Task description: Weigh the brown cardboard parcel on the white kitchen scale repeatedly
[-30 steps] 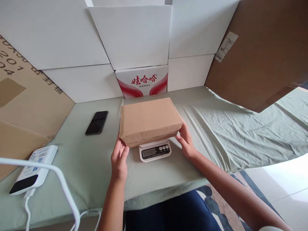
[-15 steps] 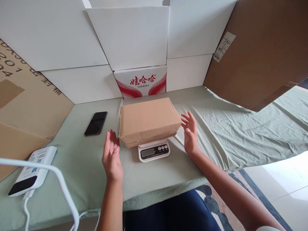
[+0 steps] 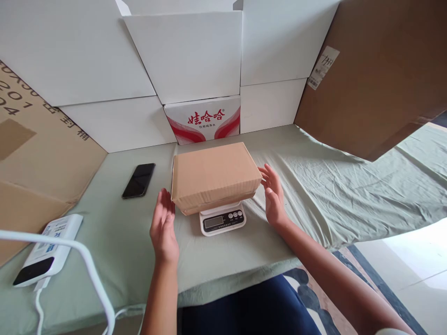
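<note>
Both hands have drawn back in toward the cardboard box (image 3: 214, 174) since half a second ago, after letting go of it a second ago. Left hand (image 3: 163, 228): released, palm turned inward, fingers straight, just beside the box's near left corner, not touching. Right hand (image 3: 273, 197): released, fingers spread, fingertips at the box's right end; contact cannot be confirmed. Between the two hands, the box rests closed on a white scale (image 3: 222, 218), whose display panel projects toward the person. Left of the left hand lies a white power bank (image 3: 49, 249) with cable. Beyond the left hand, a black phone (image 3: 138, 180) lies flat on the green cloth (image 3: 331, 186). Behind the box stands a red-and-white carton (image 3: 204, 119).
</note>
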Available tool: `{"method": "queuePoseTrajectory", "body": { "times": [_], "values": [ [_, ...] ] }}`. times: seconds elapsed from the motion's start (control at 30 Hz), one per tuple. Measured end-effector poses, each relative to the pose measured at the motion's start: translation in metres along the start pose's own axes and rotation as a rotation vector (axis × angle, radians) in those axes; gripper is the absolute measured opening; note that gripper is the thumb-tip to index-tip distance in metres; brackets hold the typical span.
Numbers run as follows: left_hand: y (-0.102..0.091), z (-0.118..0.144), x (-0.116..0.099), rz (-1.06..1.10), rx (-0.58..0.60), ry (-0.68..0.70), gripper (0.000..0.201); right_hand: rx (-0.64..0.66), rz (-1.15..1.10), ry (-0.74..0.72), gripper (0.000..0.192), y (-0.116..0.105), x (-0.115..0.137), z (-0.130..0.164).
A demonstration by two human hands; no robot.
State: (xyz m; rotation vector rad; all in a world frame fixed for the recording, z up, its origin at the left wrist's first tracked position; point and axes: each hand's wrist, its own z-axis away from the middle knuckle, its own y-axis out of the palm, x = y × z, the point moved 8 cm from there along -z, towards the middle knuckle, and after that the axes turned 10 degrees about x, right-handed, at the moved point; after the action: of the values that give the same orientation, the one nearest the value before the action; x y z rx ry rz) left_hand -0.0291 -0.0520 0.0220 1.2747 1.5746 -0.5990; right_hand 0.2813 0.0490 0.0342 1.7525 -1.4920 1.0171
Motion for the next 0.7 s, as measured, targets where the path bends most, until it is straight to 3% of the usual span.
{"method": "queuePoseTrajectory", "body": {
  "times": [0.7],
  "values": [
    [0.0028,0.0035,0.0087,-0.071,0.053,-0.06,0.066,0.084,0.006,0.054,0.055,0.0057,0.0028,-0.0011]
  ]
}}
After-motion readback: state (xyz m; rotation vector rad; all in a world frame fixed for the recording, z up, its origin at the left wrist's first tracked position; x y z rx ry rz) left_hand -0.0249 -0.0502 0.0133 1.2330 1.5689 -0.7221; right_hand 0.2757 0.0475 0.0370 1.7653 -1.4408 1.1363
